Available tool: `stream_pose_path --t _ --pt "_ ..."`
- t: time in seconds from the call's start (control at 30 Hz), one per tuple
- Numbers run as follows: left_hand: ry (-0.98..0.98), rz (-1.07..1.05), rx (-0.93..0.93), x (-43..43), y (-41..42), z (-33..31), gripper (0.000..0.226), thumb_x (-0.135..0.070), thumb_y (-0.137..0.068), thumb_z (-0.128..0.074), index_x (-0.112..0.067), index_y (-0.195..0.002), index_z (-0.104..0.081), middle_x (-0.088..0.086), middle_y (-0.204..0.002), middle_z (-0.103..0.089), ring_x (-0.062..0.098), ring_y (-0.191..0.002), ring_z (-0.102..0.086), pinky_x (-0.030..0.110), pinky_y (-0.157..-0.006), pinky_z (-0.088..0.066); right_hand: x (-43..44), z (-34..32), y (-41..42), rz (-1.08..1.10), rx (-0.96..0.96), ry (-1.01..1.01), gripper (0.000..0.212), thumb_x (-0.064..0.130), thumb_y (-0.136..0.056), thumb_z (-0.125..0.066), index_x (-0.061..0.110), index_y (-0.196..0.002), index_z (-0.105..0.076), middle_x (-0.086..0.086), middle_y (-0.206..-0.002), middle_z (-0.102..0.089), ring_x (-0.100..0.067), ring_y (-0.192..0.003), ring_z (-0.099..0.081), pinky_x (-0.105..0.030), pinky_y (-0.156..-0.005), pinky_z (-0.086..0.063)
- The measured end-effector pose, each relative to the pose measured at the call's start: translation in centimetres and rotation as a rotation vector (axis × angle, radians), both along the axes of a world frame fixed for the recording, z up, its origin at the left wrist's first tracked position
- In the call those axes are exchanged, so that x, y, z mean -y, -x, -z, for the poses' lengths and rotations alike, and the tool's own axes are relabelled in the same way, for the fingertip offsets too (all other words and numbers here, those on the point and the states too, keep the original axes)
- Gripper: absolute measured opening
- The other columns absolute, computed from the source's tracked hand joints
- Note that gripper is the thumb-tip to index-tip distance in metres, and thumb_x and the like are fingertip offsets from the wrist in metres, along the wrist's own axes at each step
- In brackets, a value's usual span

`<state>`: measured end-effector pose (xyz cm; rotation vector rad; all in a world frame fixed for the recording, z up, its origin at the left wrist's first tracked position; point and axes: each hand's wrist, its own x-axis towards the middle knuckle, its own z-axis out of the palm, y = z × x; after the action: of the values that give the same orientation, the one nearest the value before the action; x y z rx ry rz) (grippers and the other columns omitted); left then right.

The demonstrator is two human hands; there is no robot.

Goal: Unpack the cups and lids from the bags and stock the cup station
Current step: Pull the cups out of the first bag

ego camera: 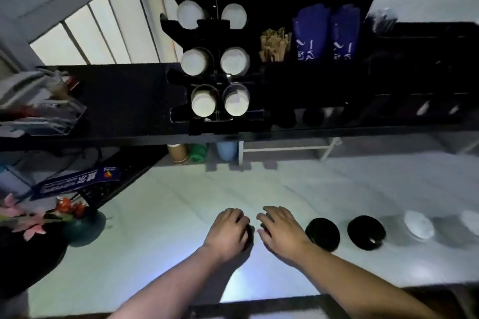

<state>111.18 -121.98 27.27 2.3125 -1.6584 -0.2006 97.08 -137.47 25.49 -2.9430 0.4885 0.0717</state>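
Pale counter (155, 228) under both hands: left hand (228, 233) curled over something dark, grip unclear; right hand (282, 230) loosely spread, empty. Black lid stacks (322, 234) just beside, white lids (420, 225) beyond. Could topple nearest stack with right forearm when reaching toward cup rack (217, 80).
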Motion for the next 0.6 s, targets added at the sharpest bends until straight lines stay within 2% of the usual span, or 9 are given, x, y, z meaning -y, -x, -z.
stream_pose_path --t 0.13,0.27,0.33,0.4,0.5,0.6 --pt "-0.043 0.126 0.09 5.0 1.7 -0.8 0.034 -0.038 -0.088 -0.038 -0.024 -0.101 -0.066 0.0 -0.106 -0.062 0.027 -0.1 -0.058 0.039 -0.09 -0.049 3.1 -2.5 4.3 0.231 0.028 0.052 0.038 0.046 -0.09 -0.044 0.027 -0.112 -0.067 -0.002 -0.119 -0.068 -0.021 -0.112 -0.065 -0.038 -0.105 -0.045" --pt "-0.035 0.286 0.129 11.4 7.2 -1.8 0.027 -0.038 -0.08 -0.046 -0.027 -0.092 -0.068 -0.004 -0.095 -0.064 0.023 -0.087 -0.063 0.033 -0.078 -0.053 6.2 -4.7 12.7 0.469 0.056 0.069 0.037 0.045 -0.092 -0.042 0.025 -0.109 -0.068 -0.002 -0.116 -0.068 -0.024 -0.106 -0.066 -0.041 -0.097 -0.052" --pt "0.0 0.354 0.151 14.7 11.6 -2.6 0.028 -0.036 -0.079 -0.046 -0.027 -0.094 -0.068 -0.004 -0.096 -0.064 0.023 -0.088 -0.064 0.034 -0.077 -0.053 7.6 -5.6 18.5 0.576 0.066 0.054 0.038 0.044 -0.093 -0.042 0.022 -0.107 -0.068 -0.003 -0.111 -0.068 -0.027 -0.1 -0.066 -0.041 -0.091 -0.053" --pt "0.042 0.427 0.165 17.9 16.9 -3.2 0.026 -0.033 -0.081 -0.051 -0.024 -0.097 -0.069 -0.002 -0.098 -0.065 0.025 -0.09 -0.064 0.035 -0.078 -0.053 8.5 -6.5 25.0 0.676 0.102 0.046 0.041 0.044 -0.094 -0.041 0.02 -0.112 -0.069 -0.006 -0.114 -0.068 -0.029 -0.103 -0.067 -0.042 -0.093 -0.052" --pt "0.041 0.554 0.181 22.0 26.6 -4.2 0.021 -0.03 -0.077 -0.062 -0.026 -0.094 -0.072 -0.003 -0.093 -0.067 0.023 -0.082 -0.066 0.034 -0.073 -0.055 8.9 -8.0 35.4 0.858 0.116 0.023 0.042 0.042 -0.101 -0.041 0.021 -0.134 -0.057 -0.007 -0.141 -0.054 -0.03 -0.131 -0.05 -0.043 -0.112 -0.034" --pt "0.063 0.672 0.168 24.6 37.6 -5.4 0.025 -0.034 -0.079 -0.05 -0.027 -0.089 -0.072 -0.004 -0.088 -0.067 0.022 -0.078 -0.067 0.034 -0.067 -0.057 8.6 -8.9 46.5 0.984 0.116 0.054 0.045 0.044 -0.1 -0.03 0.024 -0.133 -0.052 -0.003 -0.137 -0.051 -0.026 -0.129 -0.047 -0.04 -0.11 -0.031"
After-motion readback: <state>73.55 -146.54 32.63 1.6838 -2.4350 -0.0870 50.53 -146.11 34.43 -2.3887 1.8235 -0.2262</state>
